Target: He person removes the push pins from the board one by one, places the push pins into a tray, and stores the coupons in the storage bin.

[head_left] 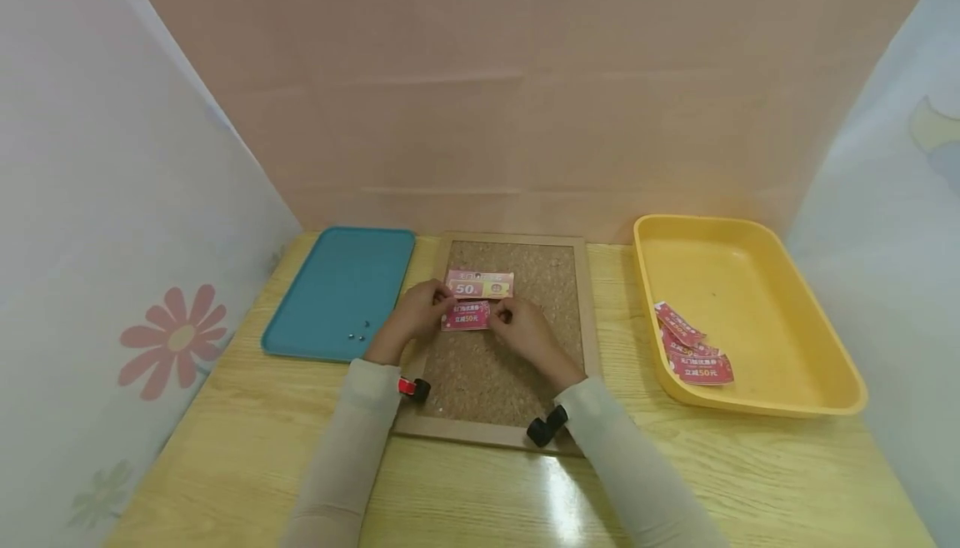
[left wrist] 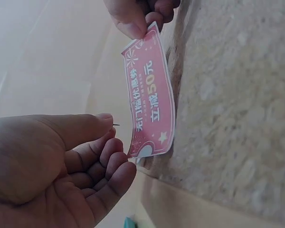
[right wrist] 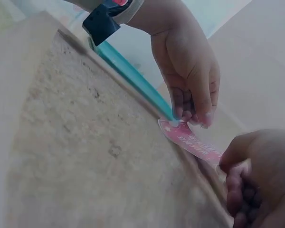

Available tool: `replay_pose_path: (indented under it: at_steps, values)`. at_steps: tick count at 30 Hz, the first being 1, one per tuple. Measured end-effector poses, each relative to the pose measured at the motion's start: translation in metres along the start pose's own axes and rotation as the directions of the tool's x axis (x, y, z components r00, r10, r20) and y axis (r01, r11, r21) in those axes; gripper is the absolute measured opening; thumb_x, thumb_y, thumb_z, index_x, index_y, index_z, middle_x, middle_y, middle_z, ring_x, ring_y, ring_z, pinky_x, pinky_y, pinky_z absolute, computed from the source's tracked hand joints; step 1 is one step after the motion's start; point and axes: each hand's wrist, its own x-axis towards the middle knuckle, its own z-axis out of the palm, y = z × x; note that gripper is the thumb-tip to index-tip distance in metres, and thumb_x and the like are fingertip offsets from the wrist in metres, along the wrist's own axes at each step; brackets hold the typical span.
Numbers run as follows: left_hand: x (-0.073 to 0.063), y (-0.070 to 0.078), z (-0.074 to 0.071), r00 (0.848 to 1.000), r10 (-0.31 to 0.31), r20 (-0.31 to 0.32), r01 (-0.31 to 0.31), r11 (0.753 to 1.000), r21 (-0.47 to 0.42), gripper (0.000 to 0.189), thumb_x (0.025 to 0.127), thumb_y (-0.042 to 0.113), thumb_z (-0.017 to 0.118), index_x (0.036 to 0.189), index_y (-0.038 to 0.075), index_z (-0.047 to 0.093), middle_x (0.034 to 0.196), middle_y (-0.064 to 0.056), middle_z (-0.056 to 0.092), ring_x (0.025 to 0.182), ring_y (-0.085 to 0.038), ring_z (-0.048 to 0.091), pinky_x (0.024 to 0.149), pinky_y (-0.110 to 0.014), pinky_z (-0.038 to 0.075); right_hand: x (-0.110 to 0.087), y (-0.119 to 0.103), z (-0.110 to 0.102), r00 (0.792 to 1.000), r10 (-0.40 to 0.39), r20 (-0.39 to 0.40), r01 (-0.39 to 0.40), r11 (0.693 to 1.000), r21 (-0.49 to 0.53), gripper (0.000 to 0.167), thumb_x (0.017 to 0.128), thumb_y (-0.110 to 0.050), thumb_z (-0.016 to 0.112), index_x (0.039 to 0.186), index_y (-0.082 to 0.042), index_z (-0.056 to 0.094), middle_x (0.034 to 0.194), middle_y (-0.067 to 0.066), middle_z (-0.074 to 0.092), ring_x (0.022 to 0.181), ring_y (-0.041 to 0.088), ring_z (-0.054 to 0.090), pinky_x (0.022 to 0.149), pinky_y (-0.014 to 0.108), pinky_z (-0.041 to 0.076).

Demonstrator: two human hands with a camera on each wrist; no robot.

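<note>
A small pink coupon point(head_left: 467, 316) with white print lies over a wood-framed corkboard point(head_left: 487, 377), below a wider pink-and-yellow coupon point(head_left: 480, 276). In the left wrist view its surface bows and stands slightly off the cork. My right hand point(head_left: 525, 330) pinches the coupon's right end between thumb and finger. At its left end, my left hand point(head_left: 422, 310) holds a thumbtack between thumb and forefinger; only the thin dark point point(left wrist: 116, 124) shows, and the head is hidden. The other left fingers curl beside the coupon's edge.
Left of the board lies a blue tray point(head_left: 341, 281) with a few small silver tacks point(head_left: 361, 337). To the right stands a yellow bin point(head_left: 757, 306) holding several pink coupons point(head_left: 699, 369). A cloth wall point(head_left: 487, 115) rises behind the table.
</note>
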Motion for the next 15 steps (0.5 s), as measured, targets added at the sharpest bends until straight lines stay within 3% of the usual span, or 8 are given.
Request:
replay_pose_path:
  at_steps: [9, 15]
  values:
    - [-0.008, 0.01, -0.008, 0.997, 0.079, -0.021, -0.079, 0.997, 0.003, 0.018, 0.099, 0.021, 0.058, 0.104, 0.004, 0.061, 0.094, -0.008, 0.06, 0.084, -0.02, 0.057, 0.07, -0.033, 0.05, -0.013, -0.001, -0.027, 1.0, -0.006, 0.031, 0.006, 1.0, 0.008, 0.013, 0.094, -0.024, 0.06, 0.094, -0.013, 0.067, 0.086, -0.001, 0.061, 0.075, 0.015, 0.052, 0.064, 0.03, 0.045]
    - [-0.017, 0.017, -0.014, 0.992, 0.122, -0.021, -0.121, 0.992, 0.028, 0.019, 0.099, 0.02, 0.059, 0.103, 0.002, 0.061, 0.094, -0.009, 0.059, 0.085, -0.02, 0.057, 0.073, -0.035, 0.05, -0.029, -0.007, -0.057, 0.999, 0.011, 0.042, -0.012, 1.0, 0.01, 0.016, 0.095, -0.022, 0.059, 0.095, -0.009, 0.067, 0.086, 0.001, 0.062, 0.074, 0.016, 0.053, 0.065, 0.03, 0.045]
